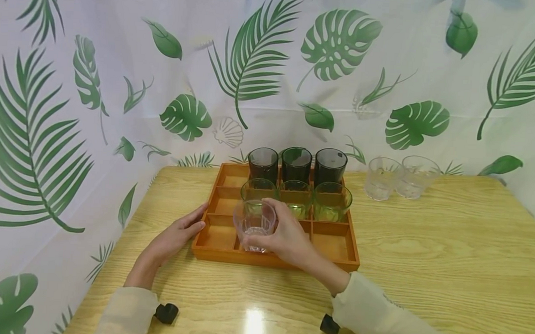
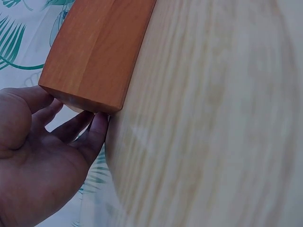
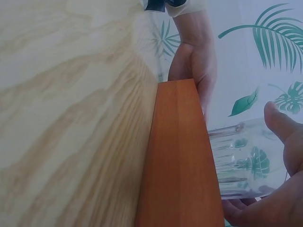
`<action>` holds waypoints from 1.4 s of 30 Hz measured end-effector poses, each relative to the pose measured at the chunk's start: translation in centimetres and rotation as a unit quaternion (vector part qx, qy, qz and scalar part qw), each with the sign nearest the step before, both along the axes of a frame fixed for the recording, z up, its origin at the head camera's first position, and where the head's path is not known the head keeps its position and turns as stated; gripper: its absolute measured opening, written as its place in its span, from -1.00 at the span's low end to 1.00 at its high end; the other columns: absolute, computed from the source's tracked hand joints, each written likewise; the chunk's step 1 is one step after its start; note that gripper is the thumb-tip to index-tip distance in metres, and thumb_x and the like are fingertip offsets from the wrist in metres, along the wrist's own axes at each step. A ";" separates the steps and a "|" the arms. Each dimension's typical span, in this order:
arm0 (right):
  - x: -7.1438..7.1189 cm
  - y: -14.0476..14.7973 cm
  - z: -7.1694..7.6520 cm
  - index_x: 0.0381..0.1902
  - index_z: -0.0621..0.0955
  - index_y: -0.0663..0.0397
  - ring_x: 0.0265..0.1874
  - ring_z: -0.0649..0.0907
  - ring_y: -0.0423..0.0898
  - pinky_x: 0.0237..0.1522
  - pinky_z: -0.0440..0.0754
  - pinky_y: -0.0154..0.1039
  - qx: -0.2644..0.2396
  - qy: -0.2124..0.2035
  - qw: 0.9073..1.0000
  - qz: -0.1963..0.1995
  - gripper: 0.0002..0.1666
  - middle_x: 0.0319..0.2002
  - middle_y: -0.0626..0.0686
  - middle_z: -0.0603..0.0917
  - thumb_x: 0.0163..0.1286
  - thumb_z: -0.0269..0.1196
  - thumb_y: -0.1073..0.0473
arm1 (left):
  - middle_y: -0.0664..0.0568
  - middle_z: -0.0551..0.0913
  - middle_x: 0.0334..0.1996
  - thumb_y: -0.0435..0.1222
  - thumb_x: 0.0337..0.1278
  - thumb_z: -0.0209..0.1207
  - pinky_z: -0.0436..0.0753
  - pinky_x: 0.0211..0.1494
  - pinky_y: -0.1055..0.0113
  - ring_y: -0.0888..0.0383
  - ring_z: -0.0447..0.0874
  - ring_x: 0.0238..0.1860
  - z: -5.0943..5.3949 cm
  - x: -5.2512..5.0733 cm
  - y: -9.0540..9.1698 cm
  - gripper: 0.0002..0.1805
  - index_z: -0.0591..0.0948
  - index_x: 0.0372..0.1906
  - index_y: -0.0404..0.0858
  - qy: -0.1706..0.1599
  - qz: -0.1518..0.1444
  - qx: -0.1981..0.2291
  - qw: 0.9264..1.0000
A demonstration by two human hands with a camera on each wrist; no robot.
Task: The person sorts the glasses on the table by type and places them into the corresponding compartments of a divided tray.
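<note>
Right hand (image 1: 288,237) grips clear glass (image 1: 253,220); left hand (image 1: 174,240) touches tray (image 1: 272,260); base contact unclear

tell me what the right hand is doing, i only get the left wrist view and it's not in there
Observer: The right hand holds a clear glass at the front row of the wooden tray.
Operator: ok and what's in the row just behind that
Observer: Three green glasses stand side by side there.
Operator: any clear ones outside it
Observer: Yes, two clear glasses stand on the table, off to the right.
</note>
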State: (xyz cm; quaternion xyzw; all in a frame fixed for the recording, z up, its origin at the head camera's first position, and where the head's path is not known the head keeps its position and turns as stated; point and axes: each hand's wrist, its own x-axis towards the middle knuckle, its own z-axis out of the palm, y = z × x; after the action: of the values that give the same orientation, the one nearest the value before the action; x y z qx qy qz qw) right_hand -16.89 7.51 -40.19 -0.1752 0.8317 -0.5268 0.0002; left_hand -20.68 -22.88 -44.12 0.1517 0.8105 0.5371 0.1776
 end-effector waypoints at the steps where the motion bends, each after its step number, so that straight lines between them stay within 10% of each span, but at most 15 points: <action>1: 0.0 0.0 -0.1 0.50 0.32 0.32 0.22 0.52 0.09 0.18 0.62 0.04 0.004 0.001 1.000 0.000 0.18 0.31 0.26 0.48 0.05 0.67 0.06 | -0.11 -0.14 0.67 -0.18 0.71 -0.13 -0.13 0.61 -0.16 -0.14 -0.27 0.65 0.0 0.0 0.0 -0.34 -0.04 0.70 -0.10 -0.001 0.000 0.000 1.000; 13: 0.4 -0.5 -1.0 0.47 0.37 0.33 0.23 0.50 0.16 0.23 0.56 0.18 0.093 0.008 0.995 -0.030 0.25 0.22 0.22 0.56 -0.07 0.72 -0.04 | -0.09 -0.13 0.67 -0.19 0.71 -0.12 -0.12 0.61 -0.15 -0.12 -0.28 0.65 -0.2 0.2 0.1 -0.34 -0.02 0.70 -0.09 -0.010 0.009 0.005 1.000; 32: 1.4 4.7 1.0 0.50 0.36 0.26 0.16 0.61 0.27 0.18 0.63 0.11 -0.052 0.025 0.998 -0.002 -0.19 0.29 0.29 0.54 0.40 0.43 0.18 | -0.01 -0.12 0.67 -0.13 0.70 -0.10 -0.10 0.62 -0.13 -0.07 -0.25 0.65 -0.4 -0.1 -0.1 -0.33 -0.02 0.70 -0.05 -0.010 0.012 0.010 1.000; 42: 1.8 9.7 1.3 0.43 0.41 0.33 0.18 0.58 0.25 0.10 0.61 -0.40 -0.065 0.058 0.996 -0.033 -0.31 0.21 0.29 0.59 0.42 0.37 0.34 | -0.01 -0.13 0.68 -0.13 0.69 -0.09 -0.12 0.62 -0.11 -0.06 -0.27 0.66 -0.2 -0.1 0.0 -0.31 -0.04 0.70 -0.04 -0.013 0.013 0.006 1.000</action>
State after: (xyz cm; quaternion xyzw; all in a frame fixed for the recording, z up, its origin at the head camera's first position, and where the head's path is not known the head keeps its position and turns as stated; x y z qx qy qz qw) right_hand -15.08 17.21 -38.92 -0.1780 0.7997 -0.5682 -0.0769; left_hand -20.73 -22.86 -44.30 0.1350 0.8068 0.5460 0.1807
